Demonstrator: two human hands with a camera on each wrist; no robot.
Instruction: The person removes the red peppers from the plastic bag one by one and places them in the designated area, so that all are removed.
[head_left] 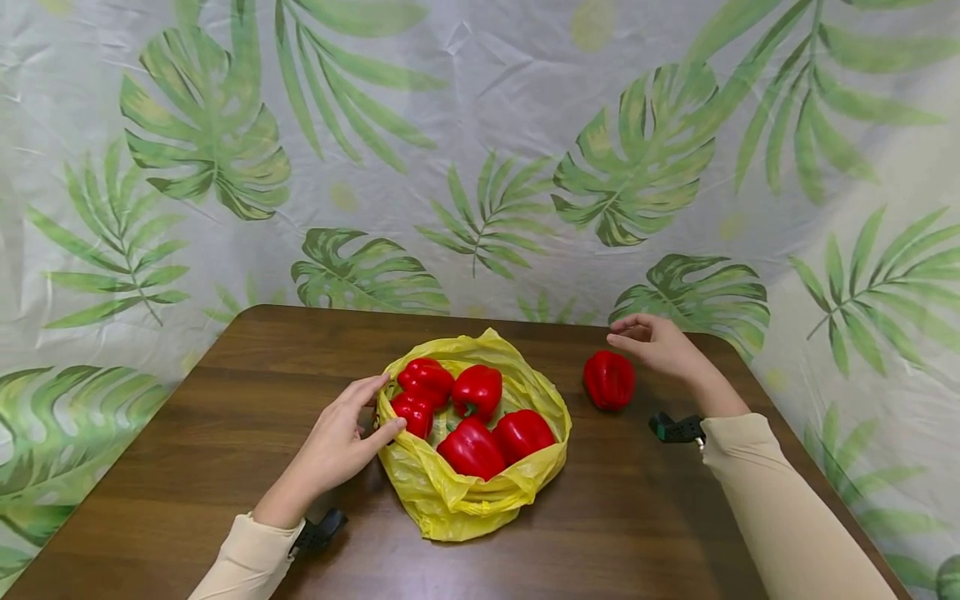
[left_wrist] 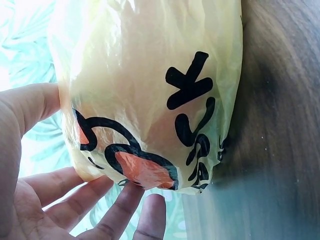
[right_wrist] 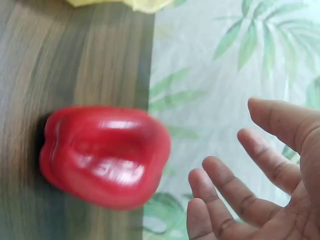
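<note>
Although the lone red bell pepper [head_left: 609, 380] lies just beside the right hand [head_left: 658, 346], near the worktop's [head_left: 247, 433] far right corner, the parted, loosely bent fingers stand clear of it, holding nothing. Farther from the right edge, a yellow plastic bag [head_left: 450, 521] holds five more red bell peppers [head_left: 477, 392], their undersides hidden; the left hand's [head_left: 337, 437] spread fingers touch its rim. Bold black marks [left_wrist: 190, 82] on the bag are too creased to read. Both sleeves [head_left: 787, 508] are cut off.
</note>
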